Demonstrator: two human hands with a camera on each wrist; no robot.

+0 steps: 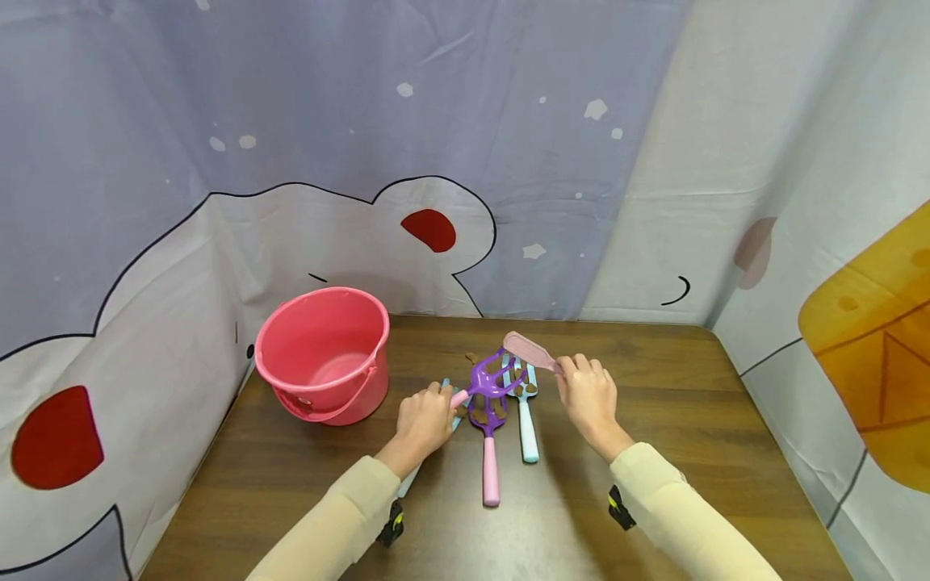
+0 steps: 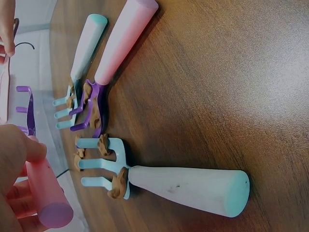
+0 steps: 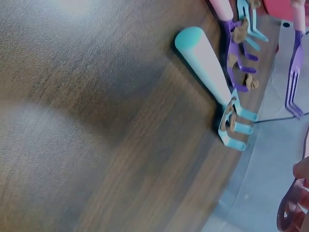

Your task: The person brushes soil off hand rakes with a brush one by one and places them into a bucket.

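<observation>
My left hand (image 1: 425, 420) grips the pink handle of a purple hand rake (image 1: 485, 381), held above the table. In my right hand (image 1: 590, 399) is a pink flat-headed tool (image 1: 529, 351) with a textured face; its head is close to the rake's tines, contact unclear. Below lies another purple hand rake (image 1: 491, 472) with a pink handle. To its right rests a teal hand rake (image 1: 528, 436) with a pale handle. A second teal rake (image 2: 188, 186), partly hidden by my left hand in the head view, lies to the left. Brown clay-like lumps (image 2: 118, 183) cling to the lying rakes.
A pink bucket (image 1: 327, 347) stands at the table's back left, its handle hanging down in front. The wooden table (image 1: 654, 403) is bordered by a printed cloth backdrop (image 1: 523, 161) at the back and sides. A brown lump (image 1: 471, 357) lies behind the held rake.
</observation>
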